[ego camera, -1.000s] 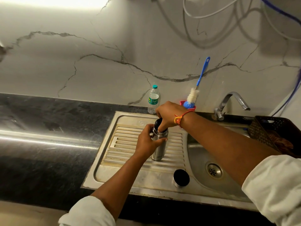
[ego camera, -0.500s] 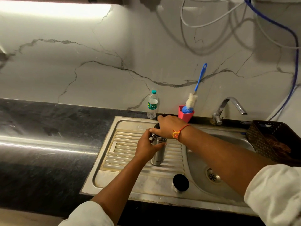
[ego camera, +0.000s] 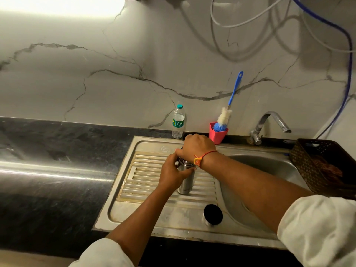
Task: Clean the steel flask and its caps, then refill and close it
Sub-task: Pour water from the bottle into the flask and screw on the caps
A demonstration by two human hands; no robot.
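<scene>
Left hand point(ego camera: 173, 173) wraps its fingers and thumb around the upper body of a steel flask point(ego camera: 185, 183), holding it upright on the ribbed drainboard of a steel sink point(ego camera: 154, 145). The right hand point(ego camera: 200, 145), with an orange thread at the wrist, is cupped over the top of the flask, fingers curled down around it. What lies under the palm is hidden. Both arms wear white sleeves pushed up the forearm.

Behind the scene rises a white marble wall point(ego camera: 96, 74) with grey veins. White and blue tubes point(ego camera: 250, 20) loop across its upper right. A black stone table point(ego camera: 48, 170) runs along the left and carries the sink. The sink's basin point(ego camera: 269, 170) lies to the right of the drainboard. At the far right, a dark woven basket point(ego camera: 308, 162) sits at the basin's edge. A chrome tap point(ego camera: 269, 124) stands behind the basin.

A bottle brush point(ego camera: 225, 116) with a blue handle leans against the wall, its head in a pink cup point(ego camera: 217, 135). A small plastic water bottle point(ego camera: 178, 122) with a teal cap stands just left of the cup. Near the front edge of the drainboard, apart from the flask, rests the flask's outer cap point(ego camera: 212, 215), steel with a dark face turned up.
</scene>
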